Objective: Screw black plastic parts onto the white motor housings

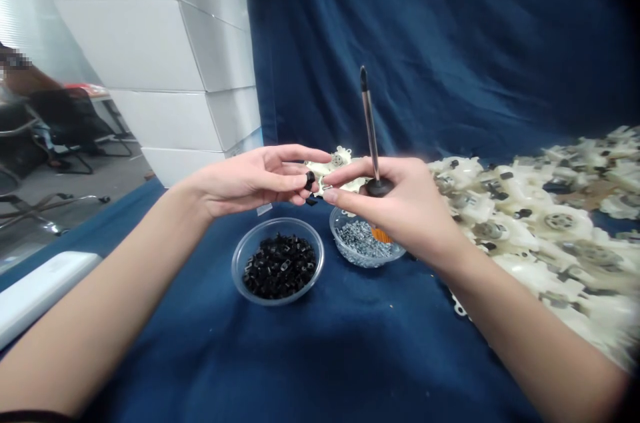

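Observation:
My left hand (pixel 250 178) pinches a small black plastic part (pixel 310 180) between thumb and fingers. Facing it, my right hand (pixel 413 206) grips a screwdriver (pixel 371 133) whose shaft points up; its orange handle shows below the palm. The thumb and forefinger of that hand come together around a tiny metal piece, perhaps a screw, too small to be sure of. The fingertips of both hands are close together. Below them, several similar black parts (pixel 280 266) fill a clear round bowl (pixel 236 276), and small silver screws (pixel 363 236) fill a second bowl.
Cream plastic housings (pixel 560 220) are heaped along the right side, with more behind my hands (pixel 343 158). White boxes (pixel 150 43) are stacked at the back left beside a blue cloth backdrop (pixel 450 56). A white object (pixel 45 290) lies at the left edge. Beyond stands a chair (pixel 65 116).

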Available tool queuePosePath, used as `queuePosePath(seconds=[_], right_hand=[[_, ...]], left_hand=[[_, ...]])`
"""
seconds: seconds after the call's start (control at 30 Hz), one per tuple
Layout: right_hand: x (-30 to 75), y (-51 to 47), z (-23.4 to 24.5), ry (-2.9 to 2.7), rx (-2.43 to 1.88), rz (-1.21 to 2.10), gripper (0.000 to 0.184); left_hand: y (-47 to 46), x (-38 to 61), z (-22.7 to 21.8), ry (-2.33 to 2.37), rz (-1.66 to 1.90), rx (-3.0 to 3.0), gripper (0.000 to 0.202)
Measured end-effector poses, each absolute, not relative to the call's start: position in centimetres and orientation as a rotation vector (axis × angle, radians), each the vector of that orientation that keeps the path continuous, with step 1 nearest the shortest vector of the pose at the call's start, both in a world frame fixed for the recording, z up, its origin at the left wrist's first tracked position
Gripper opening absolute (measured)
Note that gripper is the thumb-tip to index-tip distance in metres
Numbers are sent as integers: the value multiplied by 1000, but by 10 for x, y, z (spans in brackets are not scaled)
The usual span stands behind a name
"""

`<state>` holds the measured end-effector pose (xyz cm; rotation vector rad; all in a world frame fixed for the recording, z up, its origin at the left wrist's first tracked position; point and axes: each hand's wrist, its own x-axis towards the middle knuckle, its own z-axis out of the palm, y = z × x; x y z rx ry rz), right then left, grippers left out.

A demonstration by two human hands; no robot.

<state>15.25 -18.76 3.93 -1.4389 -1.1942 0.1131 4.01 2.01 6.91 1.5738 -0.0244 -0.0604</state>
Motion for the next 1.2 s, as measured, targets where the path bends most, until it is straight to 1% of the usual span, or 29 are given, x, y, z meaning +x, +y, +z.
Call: queuePosePath(seconds=[0.13,0.37,0.7,0.93,1.1,1.2], right_hand=[[152,-188,39,-1150,-1426,74,28],[145,-188,41,-1059,-1472,-46,29],[142,-185,33,-1062,-1447,-247,18],[143,-183,31,-1051,-1397,-220,21],[144,-182,33,-982,-1388,-92,24],[147,-181,32,-946,-1381,39,31]], left_hand=[[19,41,70,11,-12,1578,21],[11,44,68,55,81,1541,11],[8,47,60,103,134,1626,12],[-2,48,61,33,342,1748,26],[-5,46,60,-66,538,1858,22],[-8,44,61,-112,650,1930,19]])
